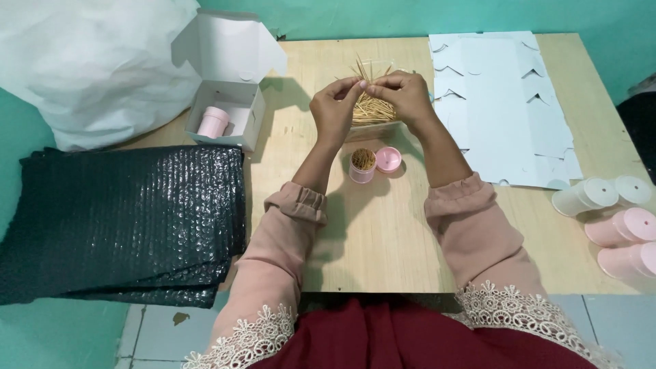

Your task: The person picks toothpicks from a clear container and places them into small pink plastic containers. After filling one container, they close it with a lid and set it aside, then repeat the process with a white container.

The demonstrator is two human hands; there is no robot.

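Both hands, left hand (335, 102) and right hand (404, 96), pinch a light, stiff, snappable bundle of toothpicks (372, 108) at mid-length above the table (383, 239), near the pink tube (363, 165).

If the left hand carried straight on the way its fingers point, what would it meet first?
The left hand points up and right; its fingertips already touch the right hand over the bundle of toothpicks, so it would likely meet that hand first, though depth is unclear.

toothpick pile (372, 109): partly hidden behind the fingers (355, 87)
pink tubes (625, 239): far right of the fingers, cut off by the edge
white bag (89, 61): cut off far left
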